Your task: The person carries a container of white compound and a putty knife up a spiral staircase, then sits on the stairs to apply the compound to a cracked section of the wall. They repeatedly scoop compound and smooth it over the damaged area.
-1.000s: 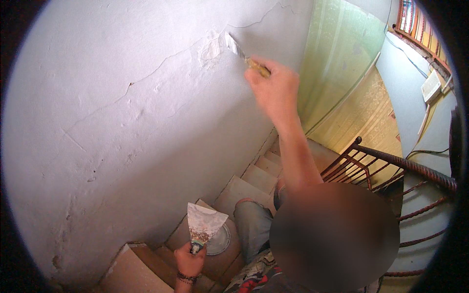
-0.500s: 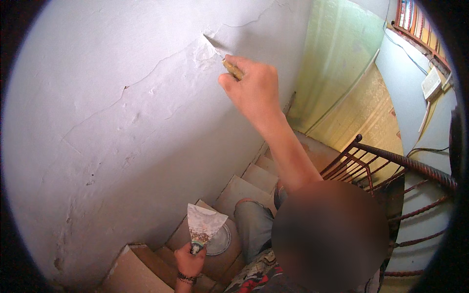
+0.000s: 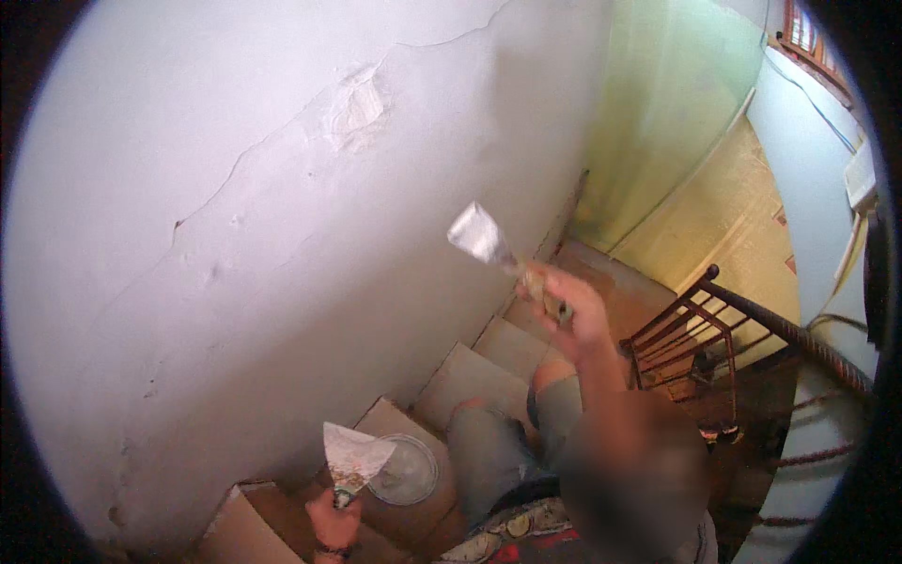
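My right hand grips the handle of a narrow putty knife, held blade up and away from the wall. Low down, my left hand is closed round the handle of a wider putty knife, its blade splayed upward and smeared with pale and brownish residue. Close beside that blade, a round tub with greyish-white contents stands on a stair step. On the pale wall, a rough whitish patch lies along a long thin crack.
Tiled stairs run along the foot of the wall. To the right, a dark metal railing with twisted bars bounds the steps. Greenish translucent sheeting hangs at the back; cables and a white box are on the far-right wall.
My right hand has come down and back from the wall, taking the narrow putty knife off the patch. The left hand still holds the wide putty knife low by the tub. The view has shifted slightly.
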### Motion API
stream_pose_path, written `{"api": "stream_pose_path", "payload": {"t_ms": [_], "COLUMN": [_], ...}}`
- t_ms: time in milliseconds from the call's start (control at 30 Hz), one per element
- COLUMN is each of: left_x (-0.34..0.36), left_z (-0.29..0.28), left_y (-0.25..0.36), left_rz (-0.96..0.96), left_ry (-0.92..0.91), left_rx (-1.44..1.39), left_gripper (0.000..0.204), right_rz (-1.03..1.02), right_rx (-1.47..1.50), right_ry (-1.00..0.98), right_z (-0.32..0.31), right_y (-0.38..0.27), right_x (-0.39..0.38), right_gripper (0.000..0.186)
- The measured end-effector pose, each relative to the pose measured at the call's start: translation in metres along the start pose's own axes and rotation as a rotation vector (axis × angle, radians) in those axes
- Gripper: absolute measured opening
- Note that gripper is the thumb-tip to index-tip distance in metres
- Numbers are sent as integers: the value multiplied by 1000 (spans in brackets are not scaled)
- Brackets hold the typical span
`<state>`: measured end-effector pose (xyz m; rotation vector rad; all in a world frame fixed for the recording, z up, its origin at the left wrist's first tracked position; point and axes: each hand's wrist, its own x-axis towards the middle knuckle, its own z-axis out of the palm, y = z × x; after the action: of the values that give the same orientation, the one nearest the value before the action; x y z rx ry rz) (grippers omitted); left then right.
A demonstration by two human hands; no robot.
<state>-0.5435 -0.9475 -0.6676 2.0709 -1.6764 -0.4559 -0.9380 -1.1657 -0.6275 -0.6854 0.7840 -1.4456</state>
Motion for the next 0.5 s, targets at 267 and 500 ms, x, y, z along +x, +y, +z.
{"api": "stream_pose_path", "payload": {"t_ms": [267,500], "left_x": [-12,-5], "left_z": [15,18], "left_y": [-22,26], "left_rz": [-57,-229], "left_ry": [54,30], "left_rx": [151,-123], "left_gripper": [27,24], "right_rz": [455,548], "right_rx": [420,381], "right_ry": [-164,-203], "right_z": [-107,-86], "right_y": [123,122], "right_x": [8,11], "right_gripper": [35,35]}}
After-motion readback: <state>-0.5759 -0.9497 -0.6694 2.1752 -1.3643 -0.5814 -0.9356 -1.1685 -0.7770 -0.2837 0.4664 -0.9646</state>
